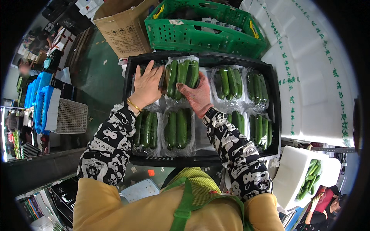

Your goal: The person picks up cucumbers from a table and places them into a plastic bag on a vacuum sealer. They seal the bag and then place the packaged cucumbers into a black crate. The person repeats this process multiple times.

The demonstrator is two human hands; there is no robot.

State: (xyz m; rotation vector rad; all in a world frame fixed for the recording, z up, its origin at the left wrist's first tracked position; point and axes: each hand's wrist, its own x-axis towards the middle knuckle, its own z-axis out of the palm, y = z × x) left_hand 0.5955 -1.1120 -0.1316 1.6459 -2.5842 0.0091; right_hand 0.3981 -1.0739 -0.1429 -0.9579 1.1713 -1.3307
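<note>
A black plastic crate lies before me with several clear-wrapped packs of small cucumbers in two rows. My right hand, in a pinkish glove, grips the lower right part of one cucumber pack in the back row, its thumb over the film. Bare and wearing a gold bangle, my left hand lies palm down with fingers spread on a pack at the back left corner, which it mostly covers. Nearer to me are two more packs, one at the front left and one beside it. Other packs fill the right side.
Behind the crate stand a cardboard box and a green plastic crate. White foam boxes are stacked at the right, with an open foam box of cucumbers below. Other people are at the picture's edges.
</note>
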